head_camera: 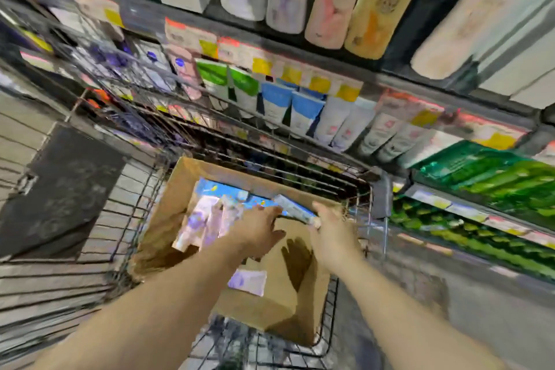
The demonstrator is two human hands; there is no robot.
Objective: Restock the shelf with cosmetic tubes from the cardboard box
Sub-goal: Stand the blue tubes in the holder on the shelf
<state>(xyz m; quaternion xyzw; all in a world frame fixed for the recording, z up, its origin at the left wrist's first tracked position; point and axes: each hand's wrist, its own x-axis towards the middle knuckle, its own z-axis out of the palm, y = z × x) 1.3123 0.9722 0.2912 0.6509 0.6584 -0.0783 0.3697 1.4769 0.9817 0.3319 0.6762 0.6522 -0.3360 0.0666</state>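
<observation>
An open cardboard box (168,219) sits in a wire shopping cart (354,186) below me. Inside lie several pale cosmetic tubes (204,219) on a blue packet. My right hand (332,234) is over the box's right side, shut on a white tube (295,209) that points up and left. My left hand (258,228) reaches into the box beside that tube, fingers curled down among the tubes; whether it holds anything is hidden. Beyond the cart, the shelf (300,75) carries rows of upright tubes (303,111) with blue, green and white tops.
Tall bottles (333,0) stand on the shelf above. Green packets (492,177) fill the shelves at right. A dark flat panel (60,189) lies on the cart's left side. The whole view is motion-blurred.
</observation>
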